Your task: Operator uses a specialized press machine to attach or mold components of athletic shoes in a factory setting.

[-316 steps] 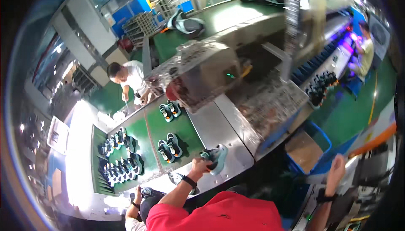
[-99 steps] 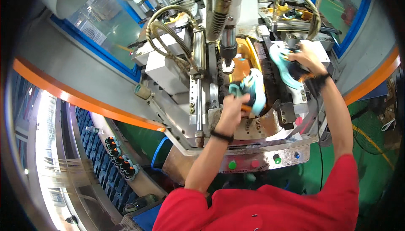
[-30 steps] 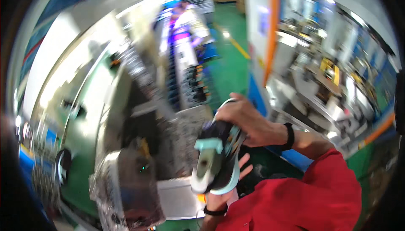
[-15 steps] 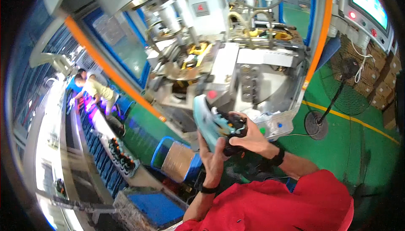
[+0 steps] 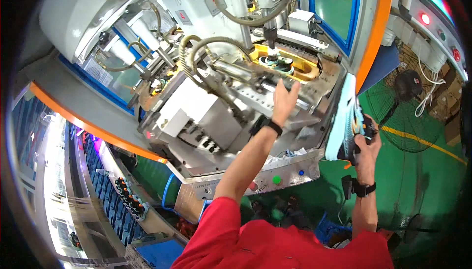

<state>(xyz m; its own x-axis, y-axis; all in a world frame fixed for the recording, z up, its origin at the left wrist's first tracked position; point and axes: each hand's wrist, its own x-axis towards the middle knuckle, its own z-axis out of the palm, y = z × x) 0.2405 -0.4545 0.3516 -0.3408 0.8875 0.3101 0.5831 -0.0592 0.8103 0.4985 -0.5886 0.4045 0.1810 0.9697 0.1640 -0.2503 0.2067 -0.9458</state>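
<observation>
My right hand [image 5: 368,152] grips a sneaker [image 5: 345,116] with a pale blue sole and dark upper, held upright at the machine's right edge. My left hand [image 5: 285,103] reaches over the machine, thumb and fingers apart, holding nothing. Just beyond its fingertips, a second shoe [image 5: 276,63], dark with pale blue parts, sits in a yellow mould [image 5: 309,69]. A vertical metal rod [image 5: 270,35] comes down over this shoe. Whether my left fingers touch the mould's edge I cannot tell.
Ribbed hoses [image 5: 183,62] and a white metal block [image 5: 196,109] fill the machine's left side. Green and blue buttons [image 5: 277,179] line its front panel. A caged floor fan [image 5: 407,86] stands right, below a lit screen. A conveyor [image 5: 105,185] with several shoes runs at left.
The sneaker, earlier in both hands before the machine, is now in my right hand alone, farther right. My left hand has let go and moved into the machine. The view has moved closer.
</observation>
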